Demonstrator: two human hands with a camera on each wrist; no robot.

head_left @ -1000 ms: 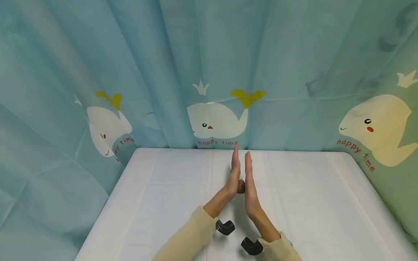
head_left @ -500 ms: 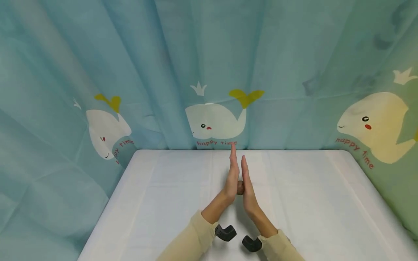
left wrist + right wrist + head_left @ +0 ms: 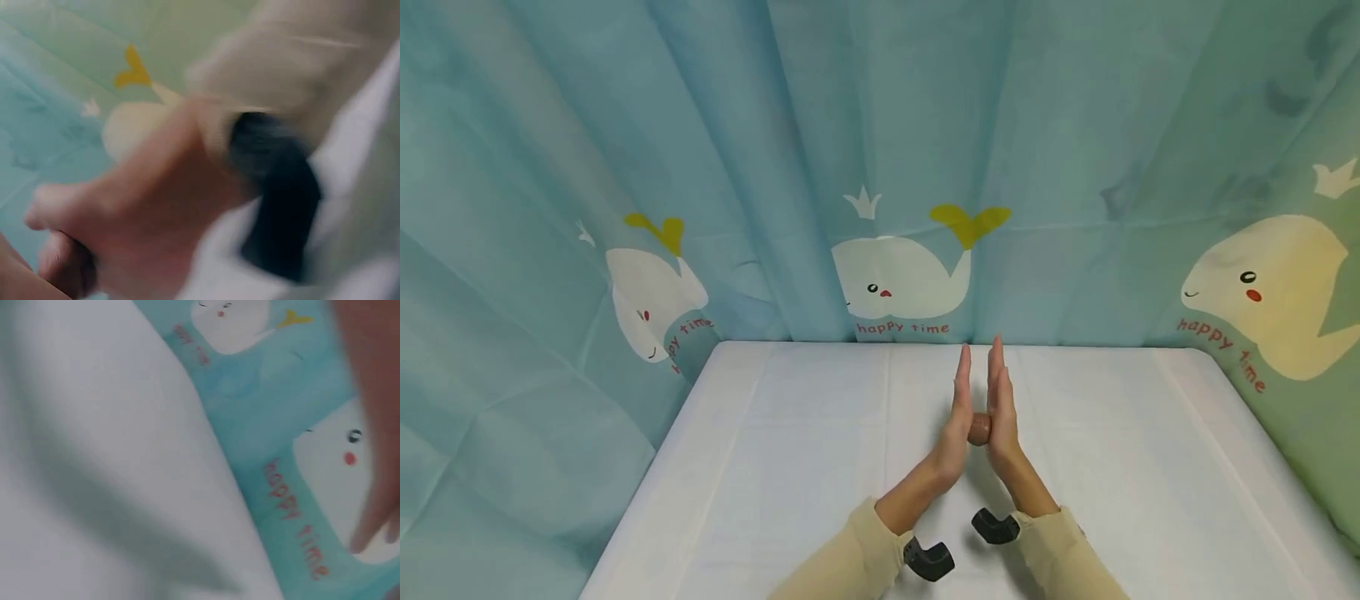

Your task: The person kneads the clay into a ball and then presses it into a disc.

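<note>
Between my two flat palms sits a small, smooth brown lump [image 3: 980,428], rounded like a piece of clay. My left hand [image 3: 955,433] presses it from the left, fingers straight and pointing away from me. From the other side my right hand [image 3: 1004,417] presses too, its fingers also straight and reaching slightly farther forward. Both hands are above the white table. In the left wrist view, the lump [image 3: 64,262] shows against the palm of the right hand [image 3: 150,212], which is blurred. Only a blurred part of a hand shows along the right edge of the right wrist view.
The white-covered table [image 3: 805,467] ends at a blue curtain [image 3: 1052,125] printed with whales. Black angled wrist cameras, one on the left cuff [image 3: 929,561] and one on the right cuff [image 3: 996,527], stick out toward each other below the hands.
Both hands have shifted right with the brown lump between them. Over the last half second the left hand slid back toward me while the right slid forward; more of the lump shows.
</note>
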